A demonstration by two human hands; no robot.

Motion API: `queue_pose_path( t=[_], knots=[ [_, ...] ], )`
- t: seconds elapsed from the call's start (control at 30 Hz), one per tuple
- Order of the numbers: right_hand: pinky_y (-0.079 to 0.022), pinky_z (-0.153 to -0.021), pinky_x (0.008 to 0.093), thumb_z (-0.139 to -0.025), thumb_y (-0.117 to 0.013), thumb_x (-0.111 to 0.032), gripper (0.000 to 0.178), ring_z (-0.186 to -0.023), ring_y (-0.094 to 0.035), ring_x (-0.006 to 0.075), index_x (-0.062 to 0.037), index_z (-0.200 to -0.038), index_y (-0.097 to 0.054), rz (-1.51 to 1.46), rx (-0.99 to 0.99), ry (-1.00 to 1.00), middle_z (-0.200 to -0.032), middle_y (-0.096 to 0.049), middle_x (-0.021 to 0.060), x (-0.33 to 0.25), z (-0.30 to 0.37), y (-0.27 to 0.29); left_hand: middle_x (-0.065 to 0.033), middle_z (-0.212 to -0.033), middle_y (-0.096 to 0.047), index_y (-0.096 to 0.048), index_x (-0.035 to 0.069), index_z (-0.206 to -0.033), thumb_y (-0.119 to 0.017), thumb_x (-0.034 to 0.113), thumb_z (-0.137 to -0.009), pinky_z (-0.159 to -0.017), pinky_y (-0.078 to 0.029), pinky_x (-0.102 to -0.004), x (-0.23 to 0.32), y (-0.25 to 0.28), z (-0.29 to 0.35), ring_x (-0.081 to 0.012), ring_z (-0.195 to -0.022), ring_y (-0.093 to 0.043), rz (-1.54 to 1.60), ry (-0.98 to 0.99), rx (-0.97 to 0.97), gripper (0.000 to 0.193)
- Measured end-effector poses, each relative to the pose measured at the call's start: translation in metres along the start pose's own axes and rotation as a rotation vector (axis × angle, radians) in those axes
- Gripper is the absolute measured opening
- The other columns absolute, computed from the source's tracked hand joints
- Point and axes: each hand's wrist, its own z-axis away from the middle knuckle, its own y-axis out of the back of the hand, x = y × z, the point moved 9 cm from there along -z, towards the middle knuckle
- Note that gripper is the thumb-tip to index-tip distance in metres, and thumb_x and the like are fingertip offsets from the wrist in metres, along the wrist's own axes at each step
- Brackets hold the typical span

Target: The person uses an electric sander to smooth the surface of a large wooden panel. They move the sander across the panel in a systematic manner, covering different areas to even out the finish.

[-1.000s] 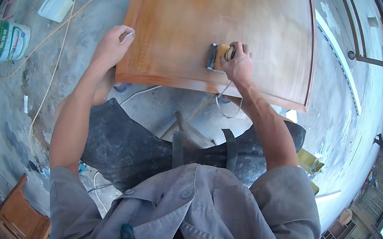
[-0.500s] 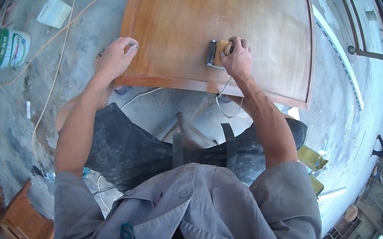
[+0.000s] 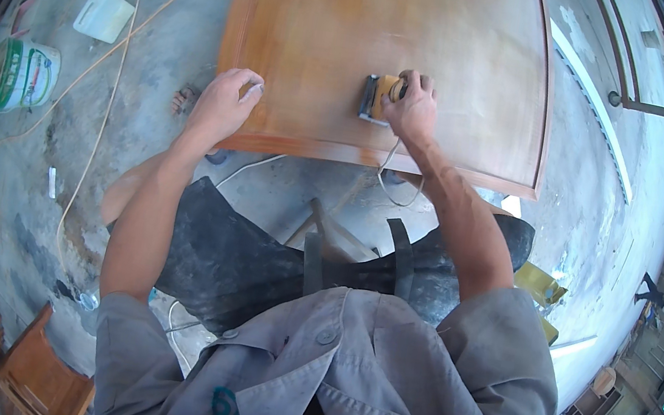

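Overhead view of a person leaning over a large orange-brown wooden panel [image 3: 392, 36] that lies flat above a dusty concrete floor [image 3: 39, 155]. The right hand [image 3: 412, 109] is closed over the top of a small yellow-and-black electric sander [image 3: 376, 98], which sits flat on the panel a little inside its near edge and right of the panel's middle. A pale cord [image 3: 387, 183] drops from under this hand, over the near edge, and loops below it. The left hand [image 3: 224, 102] rests on the near left corner of the panel, palm down, fingers loosely bent; something small and whitish shows at its fingertips, and whether it is gripped cannot be told.

Compared with the frame one second before, the sander and right hand lie at almost the same place on the panel, slightly nearer its middle. The left hand has shifted from the panel's left edge, where it lay further up, to the near corner, and the forearm now runs more steeply toward the body. Half a second ago the same hand was already close to this corner.

On the floor to the left stand a green-and-white bucket [image 3: 19, 75] and a white plastic jug [image 3: 104, 14], well apart from the panel; a thin yellowish cord [image 3: 118, 55] trails between them and the panel. A dark apron [image 3: 255, 260] hangs below the grey shirt [image 3: 342, 372].
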Motion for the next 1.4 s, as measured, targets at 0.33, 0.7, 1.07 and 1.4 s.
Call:
queue_pose_path(
  t=[0.33,0.7,1.07,1.4],
  knots=[
    [-0.052,-0.091,0.0500,-0.076,-0.081,-0.018,0.049,-0.107,-0.058,0.0430,-0.0117,-0.120,-0.059,-0.002,-0.036,0.042,-0.119,-0.059,0.0170,-0.017,0.048,-0.003,-0.0185,-0.112,-0.070,-0.069,0.002,-0.108,-0.065,0.017,-0.097,-0.097,-0.050,-0.0448,0.015,0.000,0.006,-0.0373,-0.111,-0.064,0.016,-0.008,-0.001,0.020],
    [-0.055,-0.088,0.0529,-0.074,-0.080,-0.017,0.050,-0.111,-0.056,0.0452,-0.0149,-0.120,-0.060,0.009,0.006,0.023,-0.121,-0.058,0.0174,-0.024,-0.012,-0.011,-0.0192,-0.109,-0.070,-0.068,0.001,-0.106,-0.064,0.015,-0.095,-0.096,-0.050,-0.0465,0.012,-0.003,-0.002,-0.0379,-0.109,-0.064,0.006,-0.036,0.006,0.018],
    [-0.051,-0.093,0.0493,-0.076,-0.081,-0.018,0.050,-0.107,-0.058,0.0412,-0.0115,-0.121,-0.060,-0.007,-0.025,0.077,-0.118,-0.060,0.0158,-0.039,0.045,-0.013,-0.0180,-0.117,-0.069,-0.068,0.001,-0.110,-0.062,0.020,-0.098,-0.098,-0.049,-0.0444,0.019,-0.022,0.006,-0.0365,-0.114,-0.063,0.015,-0.047,-0.085,0.023],
    [-0.054,-0.090,0.0524,-0.074,-0.081,-0.019,0.052,-0.111,-0.056,0.0460,-0.0124,-0.121,-0.060,0.003,-0.016,0.048,-0.123,-0.057,0.0182,-0.044,0.000,-0.021,-0.0184,-0.115,-0.069,-0.068,0.000,-0.110,-0.062,0.019,-0.098,-0.097,-0.049,-0.0450,0.008,-0.018,0.003,-0.0375,-0.112,-0.063,-0.012,-0.016,-0.061,0.023]
  ],
)
